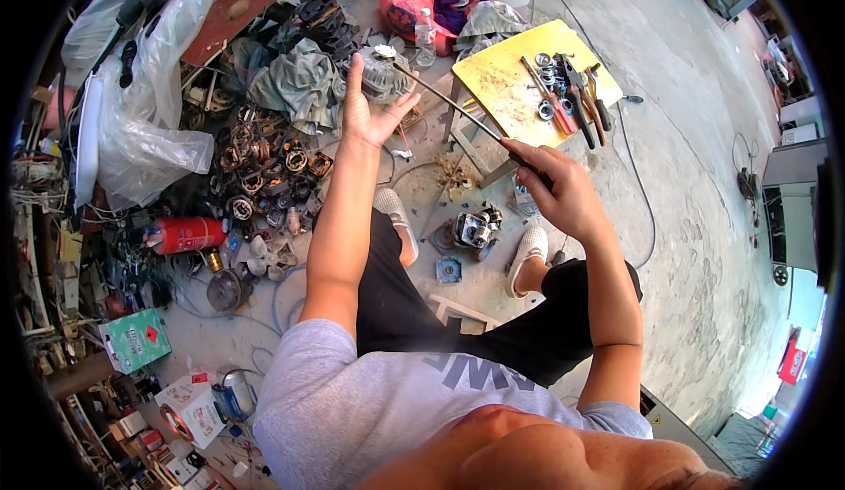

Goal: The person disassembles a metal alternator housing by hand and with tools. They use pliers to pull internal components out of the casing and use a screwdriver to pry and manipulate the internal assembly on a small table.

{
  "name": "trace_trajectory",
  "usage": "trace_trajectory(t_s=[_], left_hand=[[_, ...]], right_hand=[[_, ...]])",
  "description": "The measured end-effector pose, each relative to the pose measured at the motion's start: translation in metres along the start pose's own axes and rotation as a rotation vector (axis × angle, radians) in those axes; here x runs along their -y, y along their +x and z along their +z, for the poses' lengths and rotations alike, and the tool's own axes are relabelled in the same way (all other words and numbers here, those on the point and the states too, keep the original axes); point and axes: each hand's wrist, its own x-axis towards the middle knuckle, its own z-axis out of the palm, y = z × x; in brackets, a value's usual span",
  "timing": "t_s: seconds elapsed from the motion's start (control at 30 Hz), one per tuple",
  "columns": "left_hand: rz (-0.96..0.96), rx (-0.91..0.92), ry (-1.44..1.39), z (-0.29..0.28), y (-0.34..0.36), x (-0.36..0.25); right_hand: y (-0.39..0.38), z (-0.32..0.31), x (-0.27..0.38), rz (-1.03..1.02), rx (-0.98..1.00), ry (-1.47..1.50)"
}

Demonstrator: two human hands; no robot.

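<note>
My left hand (370, 107) is raised in front of me and holds a round grey metal motor housing (380, 72) by its side. My right hand (559, 186) grips the handle of a long thin screwdriver (449, 103), whose shaft slants up to the left with its tip at the top of the housing. On the concrete floor between my feet lies a dismantled motor part (471, 230) with a small square metal plate (448, 270) beside it.
A small wooden table with a yellow top (506, 85) stands ahead on the right, holding pliers, screwdrivers and bearings (568, 94). Copper-wound coils (264, 164), rags, plastic bags and a red cylinder (187, 235) are piled on the left. Boxes lie at the lower left.
</note>
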Motion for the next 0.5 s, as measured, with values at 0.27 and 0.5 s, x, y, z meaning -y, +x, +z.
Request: trace_trajectory(t_s=[0.27,0.5], left_hand=[[-0.003,-0.060,0.095,-0.001,0.008,0.007],[0.017,-0.132,0.099,0.008,0.007,0.011]], right_hand=[[0.003,0.003,-0.004,-0.018,-0.039,-0.203],[0.005,0.012,-0.005,0.019,-0.077,-0.224]])
